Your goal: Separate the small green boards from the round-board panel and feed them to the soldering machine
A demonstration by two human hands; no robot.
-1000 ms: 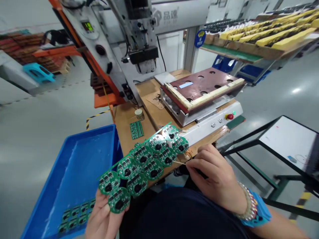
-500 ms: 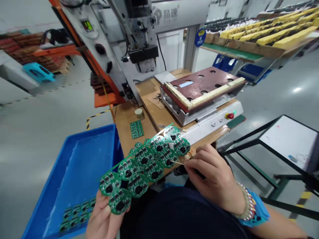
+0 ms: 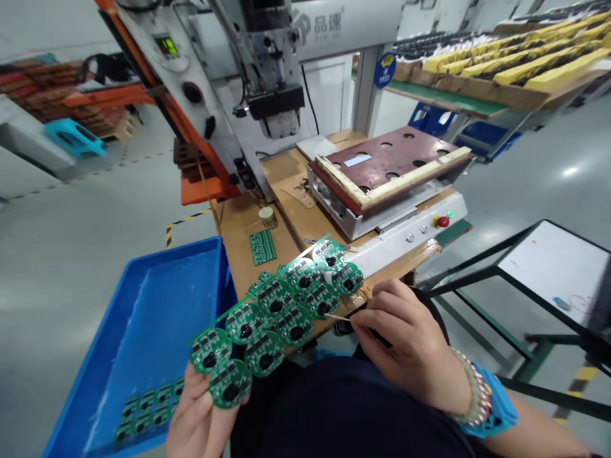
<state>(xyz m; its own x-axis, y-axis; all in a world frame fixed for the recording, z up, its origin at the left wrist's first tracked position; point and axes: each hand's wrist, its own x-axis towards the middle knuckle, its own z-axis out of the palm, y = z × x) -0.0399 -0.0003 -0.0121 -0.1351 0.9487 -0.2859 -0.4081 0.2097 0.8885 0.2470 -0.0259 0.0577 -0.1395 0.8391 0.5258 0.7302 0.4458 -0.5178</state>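
Note:
A panel of round green circuit boards with black blobs on them is held at its lower left end by my left hand, fingers closed on it. My right hand, wearing a bead bracelet and a blue band, pinches a thin pale stick. The stick's tip is at the black blob of a round board in the panel's lower row, towards the right end. Behind the panel, a small rectangular green board lies on the brown worktop near a round pale container.
On the left, a blue bin holds another panel of round boards. A press machine stands ahead, with a brown plate on its base and a red button. A white-topped stand is at right.
The stick's tip and my right hand have shifted very slightly left and down. My left hand still holds the panel in nearly the same place.

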